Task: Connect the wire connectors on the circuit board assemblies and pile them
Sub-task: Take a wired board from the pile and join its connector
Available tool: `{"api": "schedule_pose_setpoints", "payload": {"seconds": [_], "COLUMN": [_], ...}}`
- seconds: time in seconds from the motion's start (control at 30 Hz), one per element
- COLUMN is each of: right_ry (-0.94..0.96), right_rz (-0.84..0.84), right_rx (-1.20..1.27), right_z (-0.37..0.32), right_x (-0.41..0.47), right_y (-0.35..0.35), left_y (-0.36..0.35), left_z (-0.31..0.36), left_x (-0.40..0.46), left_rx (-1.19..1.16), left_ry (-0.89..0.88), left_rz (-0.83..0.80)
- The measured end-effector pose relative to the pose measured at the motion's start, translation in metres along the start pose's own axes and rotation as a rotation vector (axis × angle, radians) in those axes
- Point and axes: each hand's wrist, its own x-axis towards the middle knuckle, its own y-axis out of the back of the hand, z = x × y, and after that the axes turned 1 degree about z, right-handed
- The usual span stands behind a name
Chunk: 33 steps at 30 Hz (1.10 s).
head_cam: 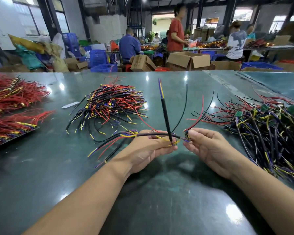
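Hands meet over the green tabletop (159,192), palms up. The left hand (148,148) has its fingers curled round a wire harness (156,135), with a black-sleeved lead sticking straight up from the fingertips and red, yellow and purple ends fanning out past its outer side. The right hand (209,148) pinches a small circuit board (187,134) between thumb and fingers, red and black wires rising from it. Board and harness end sit just apart, between the two sets of fingertips.

Beyond the left hand there's a loose wire pile (109,104); off its outer side, red wire bundles (12,102). By the right hand's outer side lies a heap of board assemblies (261,126) with green boards showing. Cardboard boxes (188,61) way behind have print on them, too blurry to read.
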Motion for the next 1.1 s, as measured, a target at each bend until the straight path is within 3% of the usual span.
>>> {"api": "schedule_pose_setpoints", "payload": {"seconds": [0.13,0.33,0.63,0.83,0.93,1.03,1.1], "right_ry": [-0.006,0.062,0.005,-0.012,-0.047,-0.053,-0.044], "right_rz": [0.039,0.222,0.374,0.306,0.207,0.128,0.078], "right_rx": [0.037,0.127,0.436,0.349,0.233,0.154,0.091], "right_z": [-0.003,-0.011,-0.024,-0.021,-0.017,-0.013,-0.012], "right_x": [0.0,0.001,-0.003,-0.004,-0.005,-0.006,-0.007], "right_y": [0.0,0.002,0.001,-0.006,-0.009,-0.011,-0.012], "left_y": [0.0,0.013,0.035,0.047,0.046,0.036,0.028], "left_z": [0.0,0.004,0.006,0.008,0.009,0.011,0.016], "left_x": [0.003,0.013,0.018,0.02,0.019,0.016,0.012], "left_rx": [0.011,-0.01,0.346,0.321,0.474,0.475,0.449], "left_ry": [-0.042,-0.15,-0.237,-0.269,-0.285,-0.52,-0.718], "left_rz": [0.152,0.554,0.72,0.799,0.889,0.964,0.893]}}
